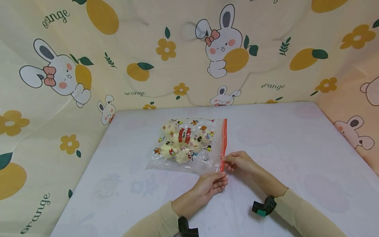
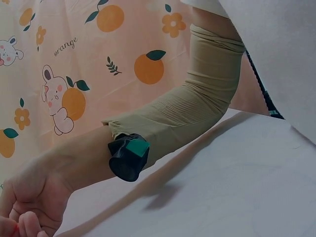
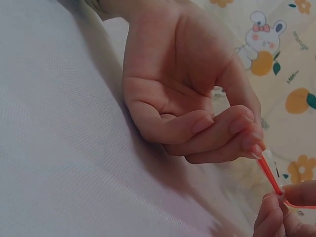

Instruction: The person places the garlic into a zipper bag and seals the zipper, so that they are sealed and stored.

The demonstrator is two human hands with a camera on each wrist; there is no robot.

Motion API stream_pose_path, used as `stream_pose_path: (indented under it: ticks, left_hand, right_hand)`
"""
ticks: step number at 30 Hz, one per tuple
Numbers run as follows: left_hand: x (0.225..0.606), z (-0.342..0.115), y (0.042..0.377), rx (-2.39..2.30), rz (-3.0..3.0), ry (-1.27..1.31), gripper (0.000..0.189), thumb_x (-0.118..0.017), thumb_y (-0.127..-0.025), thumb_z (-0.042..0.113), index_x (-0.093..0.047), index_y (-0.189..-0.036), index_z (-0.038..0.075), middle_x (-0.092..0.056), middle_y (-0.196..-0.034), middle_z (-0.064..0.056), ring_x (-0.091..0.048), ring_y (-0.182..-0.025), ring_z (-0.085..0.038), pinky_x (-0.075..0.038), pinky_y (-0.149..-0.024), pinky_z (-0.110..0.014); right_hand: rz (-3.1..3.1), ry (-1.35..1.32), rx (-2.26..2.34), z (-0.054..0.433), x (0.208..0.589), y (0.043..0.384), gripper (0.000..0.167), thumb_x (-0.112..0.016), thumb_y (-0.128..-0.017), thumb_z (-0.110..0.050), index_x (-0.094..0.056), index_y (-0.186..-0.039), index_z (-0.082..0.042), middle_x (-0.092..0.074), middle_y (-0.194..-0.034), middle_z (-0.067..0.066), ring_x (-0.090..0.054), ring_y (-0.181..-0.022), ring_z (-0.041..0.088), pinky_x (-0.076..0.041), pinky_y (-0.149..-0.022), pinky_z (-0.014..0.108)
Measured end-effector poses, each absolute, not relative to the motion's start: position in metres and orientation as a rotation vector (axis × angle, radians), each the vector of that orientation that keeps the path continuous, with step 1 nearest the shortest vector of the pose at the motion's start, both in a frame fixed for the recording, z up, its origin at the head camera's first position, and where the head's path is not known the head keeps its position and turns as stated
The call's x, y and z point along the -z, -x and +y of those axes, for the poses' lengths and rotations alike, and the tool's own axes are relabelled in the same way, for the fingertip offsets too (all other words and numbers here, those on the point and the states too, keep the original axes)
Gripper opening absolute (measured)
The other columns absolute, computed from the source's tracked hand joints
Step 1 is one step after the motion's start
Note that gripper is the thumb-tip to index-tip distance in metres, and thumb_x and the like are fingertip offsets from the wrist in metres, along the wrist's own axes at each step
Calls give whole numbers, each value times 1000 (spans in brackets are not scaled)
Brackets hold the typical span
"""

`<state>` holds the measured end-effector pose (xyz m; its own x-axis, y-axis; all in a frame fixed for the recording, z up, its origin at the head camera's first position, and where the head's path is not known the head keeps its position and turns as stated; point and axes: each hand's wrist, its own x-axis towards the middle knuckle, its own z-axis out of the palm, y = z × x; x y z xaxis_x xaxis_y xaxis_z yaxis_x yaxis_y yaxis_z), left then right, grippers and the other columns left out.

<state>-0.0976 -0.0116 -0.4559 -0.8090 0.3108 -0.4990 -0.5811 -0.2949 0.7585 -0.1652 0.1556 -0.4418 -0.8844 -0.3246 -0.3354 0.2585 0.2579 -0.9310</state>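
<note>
A clear zip bag with cartoon prints lies flat on the white tabletop in the head view. Several pale cream, rounded things show through its plastic. Along its right edge runs a red zip strip. My left hand pinches the lower end of that strip between thumb and index finger, the other fingers curled. Just above, my right hand pinches the strip's edge. In the right wrist view the left hand faces the camera, and the red strip stretches between both hands' fingertips.
The white tabletop carries faint pale prints. Behind it and at both sides hangs a patterned cloth with rabbits and oranges. Black wrist cameras sit on both sleeved forearms.
</note>
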Motion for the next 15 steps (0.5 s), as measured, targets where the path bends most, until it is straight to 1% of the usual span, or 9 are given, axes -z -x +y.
stream_pose_path:
  ticks: [5,15]
  left_hand:
    - [456,-11,98,-2133,1399,349,34,-55,-96,14,-59,-120,-10,-67,-70,8,-63,-68,-1,-53,-64,-12]
    - [458,-11,98,-2139,1394,341,33,-55,-96,13,-59,-118,-10,-67,-70,8,-63,-67,-1,-53,-64,-12]
  right_hand:
    - [2078,60,1657,155,441,166,19,-59,-93,-14,-68,-89,3,-60,-60,-10,-54,-56,3,-47,-54,18]
    - [2096,53,1639,156,441,169,21,-58,-93,-14,-68,-92,5,-60,-60,-10,-54,-56,4,-47,-54,18]
